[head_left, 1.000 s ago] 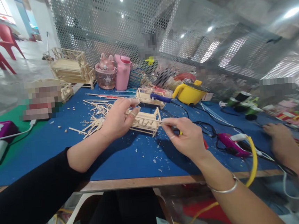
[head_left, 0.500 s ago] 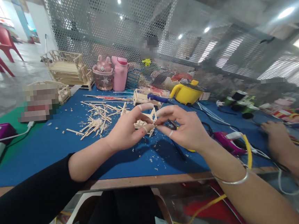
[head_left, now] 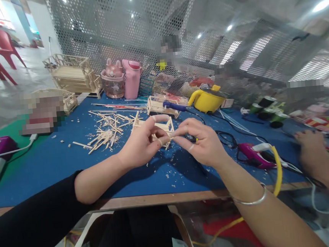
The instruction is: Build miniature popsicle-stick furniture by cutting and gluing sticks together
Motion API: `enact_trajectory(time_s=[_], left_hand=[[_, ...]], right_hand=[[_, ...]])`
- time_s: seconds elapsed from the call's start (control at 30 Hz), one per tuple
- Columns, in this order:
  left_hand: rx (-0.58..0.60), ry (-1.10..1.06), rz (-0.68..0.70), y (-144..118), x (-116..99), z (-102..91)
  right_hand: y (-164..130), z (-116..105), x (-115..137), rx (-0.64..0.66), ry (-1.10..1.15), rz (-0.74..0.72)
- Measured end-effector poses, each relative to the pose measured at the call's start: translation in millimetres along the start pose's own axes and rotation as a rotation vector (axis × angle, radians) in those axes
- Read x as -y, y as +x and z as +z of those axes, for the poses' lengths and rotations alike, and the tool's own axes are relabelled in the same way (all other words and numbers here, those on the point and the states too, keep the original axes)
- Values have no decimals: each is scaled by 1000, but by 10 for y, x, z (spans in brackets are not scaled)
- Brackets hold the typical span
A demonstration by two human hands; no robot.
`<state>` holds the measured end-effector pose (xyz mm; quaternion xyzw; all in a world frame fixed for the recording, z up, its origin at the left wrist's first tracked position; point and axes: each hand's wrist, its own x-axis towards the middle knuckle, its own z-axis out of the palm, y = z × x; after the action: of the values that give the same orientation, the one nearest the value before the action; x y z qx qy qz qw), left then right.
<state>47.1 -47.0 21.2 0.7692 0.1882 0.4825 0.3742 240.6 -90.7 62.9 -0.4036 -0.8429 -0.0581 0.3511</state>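
Small pale wooden-stick frame point(head_left: 156, 129): lifted off blue desk point(head_left: 55, 160) since a second ago, now mid-desk, pinched between left hand point(head_left: 143, 142) and right hand point(head_left: 202, 141); both grips narrow, mid-assembly.

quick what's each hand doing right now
Left hand: closed, pinching a small pale wooden stick frame.
Right hand: fingertips pinched at the same frame; what it grips cannot be told.

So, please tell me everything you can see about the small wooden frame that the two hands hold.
The small wooden frame is built from thin pale sticks, like an open box with rails. It is raised a little above the blue table, slightly tilted. The left hand grips it from the left; the right hand pinches its right edge. Its lower part is hidden behind the fingers.
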Motion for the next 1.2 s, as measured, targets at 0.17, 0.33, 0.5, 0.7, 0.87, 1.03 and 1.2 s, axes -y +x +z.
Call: enact_trajectory(time_s=[0.17,0.33,0.5,0.7,0.87,1.03,1.2], left_hand=[[-300,316,77,52,119,-163],[-303,478,91,78,229,-259],[-214,550,62,73,248,-241],[-150,543,-12,75,244,-236],[-123,551,-27,71,249,-240],[-116,556,-25,75,263,-244],[-114,581,-42,80,249,-242]], right_hand=[[-34,48,-141,21,-374,-102],[-126,146,-206,4,-542,-191],[-156,203,-231,-3,-596,-235],[-161,236,-212,-12,-608,-200],[-154,272,-163,-13,-655,-189],[-145,304,-134,-63,-710,-186],[-150,335,-115,-95,-746,-189]])
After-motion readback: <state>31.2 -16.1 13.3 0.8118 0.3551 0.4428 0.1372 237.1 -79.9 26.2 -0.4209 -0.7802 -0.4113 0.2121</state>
